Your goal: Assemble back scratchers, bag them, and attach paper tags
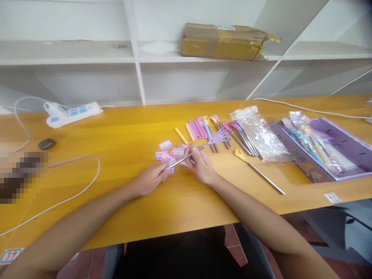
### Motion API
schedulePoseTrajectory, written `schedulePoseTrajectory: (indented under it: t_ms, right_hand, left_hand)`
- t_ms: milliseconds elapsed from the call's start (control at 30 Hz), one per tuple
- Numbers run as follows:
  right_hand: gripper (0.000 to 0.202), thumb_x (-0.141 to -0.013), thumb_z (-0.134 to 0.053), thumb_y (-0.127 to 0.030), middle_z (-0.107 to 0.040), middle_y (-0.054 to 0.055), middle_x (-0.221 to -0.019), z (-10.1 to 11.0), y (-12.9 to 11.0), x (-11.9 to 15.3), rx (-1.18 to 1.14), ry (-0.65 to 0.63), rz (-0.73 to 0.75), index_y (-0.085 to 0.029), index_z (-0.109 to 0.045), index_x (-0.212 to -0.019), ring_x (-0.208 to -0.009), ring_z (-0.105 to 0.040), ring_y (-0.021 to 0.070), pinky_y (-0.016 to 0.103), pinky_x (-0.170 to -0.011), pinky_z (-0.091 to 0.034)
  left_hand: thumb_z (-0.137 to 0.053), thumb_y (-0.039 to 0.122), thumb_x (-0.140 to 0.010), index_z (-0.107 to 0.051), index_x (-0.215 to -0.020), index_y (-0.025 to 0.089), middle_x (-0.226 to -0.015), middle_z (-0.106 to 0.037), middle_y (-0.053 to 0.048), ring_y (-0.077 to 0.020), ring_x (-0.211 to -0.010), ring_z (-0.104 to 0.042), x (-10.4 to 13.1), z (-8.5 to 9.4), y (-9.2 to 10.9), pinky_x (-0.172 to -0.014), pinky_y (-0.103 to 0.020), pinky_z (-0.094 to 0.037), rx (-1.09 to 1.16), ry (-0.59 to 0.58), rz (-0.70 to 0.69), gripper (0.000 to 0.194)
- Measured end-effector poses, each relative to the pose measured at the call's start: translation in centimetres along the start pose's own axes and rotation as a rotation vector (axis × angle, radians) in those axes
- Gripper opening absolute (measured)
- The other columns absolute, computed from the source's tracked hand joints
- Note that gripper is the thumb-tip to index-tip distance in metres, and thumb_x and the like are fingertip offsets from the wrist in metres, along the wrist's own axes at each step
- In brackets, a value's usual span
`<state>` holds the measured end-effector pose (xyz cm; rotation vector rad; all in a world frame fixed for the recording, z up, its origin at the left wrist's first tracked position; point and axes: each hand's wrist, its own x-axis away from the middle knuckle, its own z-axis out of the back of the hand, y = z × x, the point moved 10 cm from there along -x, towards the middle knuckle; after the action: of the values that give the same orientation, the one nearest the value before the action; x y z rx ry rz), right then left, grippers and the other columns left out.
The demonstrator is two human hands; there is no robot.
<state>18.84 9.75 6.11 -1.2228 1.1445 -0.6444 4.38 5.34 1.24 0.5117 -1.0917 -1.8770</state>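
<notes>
Gripping a purple claw-headed stick (200, 148) above a wooden table (128, 221), a person's left hand (151, 179) closes on its lower end while the right hand (200, 164) pinches the shaft near the head.

At right, an open purple box (343, 135) holds plastic-wrapped items (316, 145) in blue, yellow and pink, their shapes blurred; clear bags (258, 133) lie beside it. A taped carton (223, 42), contents hidden, sits on the shelf (159, 59). A yellow-headed stick (263, 175) lies between box and right forearm; other sticks (244, 139) and colored tubes (197, 130) cluster beyond the hands, which partly cover small printed cards (165, 156). Pixelation masks an object at the left edge.
</notes>
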Motion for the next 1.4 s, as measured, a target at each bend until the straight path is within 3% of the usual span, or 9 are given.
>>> schedulePoseTrajectory:
  t_ms: [233,367,633,833,967,1133,1300,1400]
  right_hand:
    - [0.061,-0.103,-0.049,-0.077,-0.045,-0.003,-0.057,0.1,1.0,-0.1,-0.013,-0.002,-0.092,-0.019,-0.063,-0.089,-0.053,-0.04,0.0124,0.027,-0.054,-0.032]
    - [0.071,-0.094,-0.049,-0.089,-0.048,0.0,-0.063,2.9,0.5,-1.0,-0.039,0.143,-0.054,-0.02,-0.068,-0.091,-0.052,-0.038,0.012,0.028,-0.05,-0.029]
    - [0.054,-0.097,-0.062,-0.074,-0.041,-0.002,-0.063,9.1,-1.3,-2.1,-0.133,0.478,0.102,-0.022,-0.063,-0.084,-0.053,-0.036,0.0109,0.026,-0.05,-0.03]
    - [0.054,-0.087,-0.077,-0.072,-0.044,-0.005,-0.069,10.9,-0.2,-2.7,-0.198,0.542,0.047,-0.022,-0.057,-0.09,-0.049,-0.03,0.0062,0.023,-0.041,-0.023]
    - [0.055,-0.081,-0.087,-0.063,-0.048,-0.006,-0.07,11.9,0.7,-2.8,-0.295,0.603,0.03,-0.021,-0.052,-0.087,-0.049,-0.037,0.0039,0.02,-0.042,-0.035]
    - [0.049,-0.084,-0.09,-0.051,-0.046,-0.007,-0.066,12.5,0.9,-3.2,-0.349,0.568,0.057,-0.02,-0.051,-0.082,-0.055,-0.046,0.0051,0.018,-0.052,-0.047]
    - [0.042,-0.089,-0.087,-0.048,-0.059,-0.006,-0.079,11.6,1.3,-3.7,-0.441,0.44,-0.006,-0.019,-0.056,-0.086,-0.044,-0.02,0.0002,0.016,-0.034,-0.025]
    - [0.034,-0.092,-0.084,-0.038,-0.059,-0.005,-0.082,10.7,1.3,-3.8,-0.539,0.392,-0.08,-0.02,-0.056,-0.088,-0.047,-0.023,0.0012,0.014,-0.039,-0.031]
  left_hand:
    - [-0.04,0.051,-0.113,-0.055,-0.093,0.022,-0.079,-0.059,0.002,-0.0172,-0.072,-0.055,0.1,0.0,0.2,-0.07,-0.029,-0.04,0.015,-0.004,0.002,0.038]
    - [-0.042,0.053,-0.112,-0.059,-0.099,0.021,-0.086,-0.062,0.0,-0.0185,-0.076,-0.056,0.0,0.2,0.2,-0.071,-0.029,-0.039,-0.023,0.009,0.003,0.039]
    - [-0.047,0.049,-0.111,-0.065,-0.115,0.021,-0.09,-0.064,-0.001,-0.0172,-0.078,-0.057,0.3,0.3,0.2,-0.073,-0.028,-0.043,0.068,0.014,-0.022,0.034]
    - [-0.051,0.052,-0.109,-0.061,-0.122,0.02,-0.081,-0.057,0.002,-0.0114,-0.061,-0.048,0.2,0.6,-1.7,-0.057,-0.025,-0.037,0.402,0.069,0.047,0.036]
    - [-0.055,0.053,-0.108,-0.062,-0.125,0.02,-0.081,-0.056,0.002,-0.0102,-0.06,-0.046,-0.1,1.2,-1.9,-0.057,-0.025,-0.037,0.482,0.132,0.028,0.038]
    - [-0.06,0.055,-0.105,-0.065,-0.124,0.022,-0.086,-0.058,0.0,-0.0097,-0.059,-0.043,-0.2,1.8,-2.2,-0.054,-0.024,-0.036,0.493,0.205,-0.002,0.039]
    - [-0.063,0.052,-0.104,-0.066,-0.128,0.022,-0.105,-0.068,-0.005,-0.0117,-0.067,-0.05,-0.3,2.2,-2.2,-0.061,-0.025,-0.044,0.427,0.242,-0.013,0.039]
    - [-0.064,0.049,-0.104,-0.066,-0.127,0.022,-0.128,-0.069,-0.01,-0.0182,-0.09,-0.064,-0.3,2.5,-1.9,-0.078,-0.029,-0.053,0.389,0.258,-0.025,0.036]
